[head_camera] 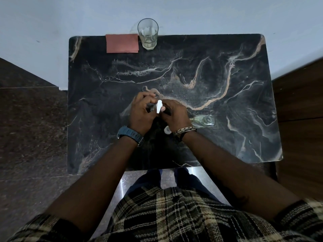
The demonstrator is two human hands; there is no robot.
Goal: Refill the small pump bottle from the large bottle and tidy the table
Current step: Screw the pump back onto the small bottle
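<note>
Both my hands meet over the middle of the black marble table (227,110). My left hand (141,112) curls round a small dark bottle (150,108), mostly hidden by its fingers. My right hand (174,116) pinches the white pump head (159,106) on top of that bottle. A clear glass bottle (203,121) stands open just right of my right wrist. A small white cap (167,130) lies on the table beside that wrist.
A drinking glass (148,34) with a little liquid stands at the table's far edge, with a folded reddish cloth (122,43) to its left. A wall lies behind the table, wooden furniture (300,105) to the right, dark floor to the left.
</note>
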